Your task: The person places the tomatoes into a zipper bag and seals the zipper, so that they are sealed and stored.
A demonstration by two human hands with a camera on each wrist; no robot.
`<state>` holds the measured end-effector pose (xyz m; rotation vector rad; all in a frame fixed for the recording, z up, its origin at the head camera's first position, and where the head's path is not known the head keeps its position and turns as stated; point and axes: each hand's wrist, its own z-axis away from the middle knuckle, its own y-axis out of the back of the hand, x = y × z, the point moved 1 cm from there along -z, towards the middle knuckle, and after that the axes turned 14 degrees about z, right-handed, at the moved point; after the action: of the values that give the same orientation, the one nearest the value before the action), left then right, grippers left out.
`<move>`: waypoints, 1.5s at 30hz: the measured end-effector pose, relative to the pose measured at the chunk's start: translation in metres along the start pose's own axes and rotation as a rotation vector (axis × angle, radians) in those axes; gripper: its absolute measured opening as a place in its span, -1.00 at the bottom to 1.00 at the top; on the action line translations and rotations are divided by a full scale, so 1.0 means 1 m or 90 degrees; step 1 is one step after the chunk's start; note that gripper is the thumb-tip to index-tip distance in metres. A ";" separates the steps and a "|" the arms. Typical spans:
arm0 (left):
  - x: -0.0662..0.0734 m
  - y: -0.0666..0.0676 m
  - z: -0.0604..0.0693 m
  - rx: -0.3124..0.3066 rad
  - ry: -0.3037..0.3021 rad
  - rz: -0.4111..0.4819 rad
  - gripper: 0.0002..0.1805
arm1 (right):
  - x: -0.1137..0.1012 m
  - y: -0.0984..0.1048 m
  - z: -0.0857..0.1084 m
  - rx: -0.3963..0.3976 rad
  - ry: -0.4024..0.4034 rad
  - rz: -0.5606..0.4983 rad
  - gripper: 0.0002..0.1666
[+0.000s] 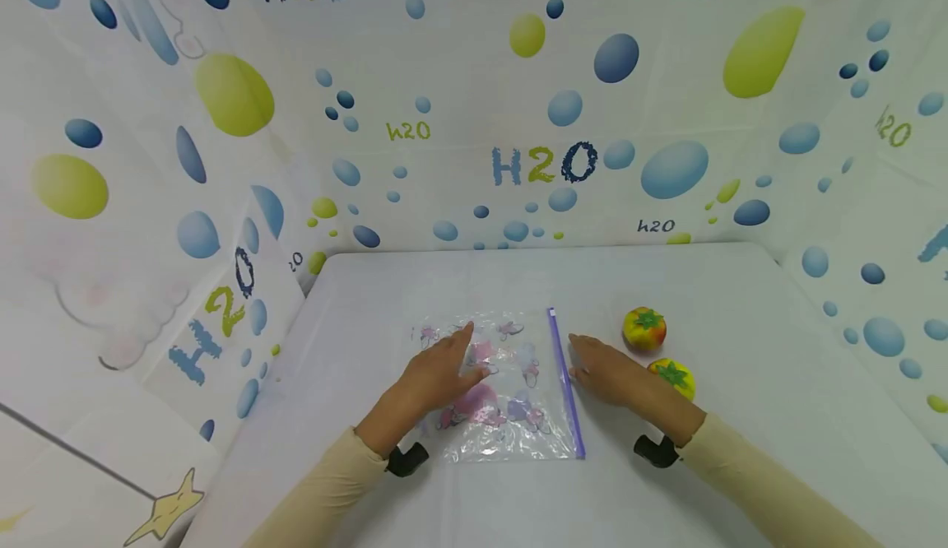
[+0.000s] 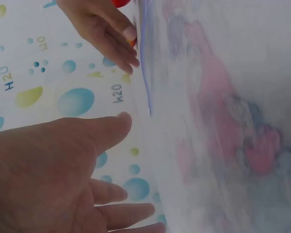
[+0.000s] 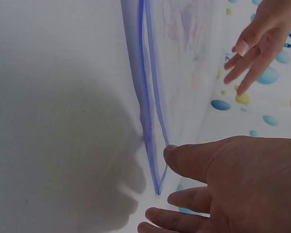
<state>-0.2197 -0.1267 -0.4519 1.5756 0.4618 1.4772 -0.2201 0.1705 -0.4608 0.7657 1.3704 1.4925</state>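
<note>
Beige sleeves [image 1: 318,486], hands [image 1: 435,373] loosely spread, clear glossy bag [image 1: 511,447], pink-and-lilac print [image 1: 477,401], purple zip edge [image 1: 569,387]

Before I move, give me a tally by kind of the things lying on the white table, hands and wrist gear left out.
Clear flat plastic bag with a purple zip edge: 1
Round yellow-and-red fruit-like pieces with green leafy tops, one farther back, one partly behind the right forearm: 2
Total: 3
</note>
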 end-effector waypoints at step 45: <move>0.070 -0.080 -0.022 -0.022 0.004 -0.133 0.18 | -0.010 -0.019 -0.001 -0.010 0.001 0.082 -0.27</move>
<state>-0.2005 -0.0224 -0.4768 1.4490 0.5835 1.3247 -0.2131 0.1602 -0.4781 0.8560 1.3292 1.6016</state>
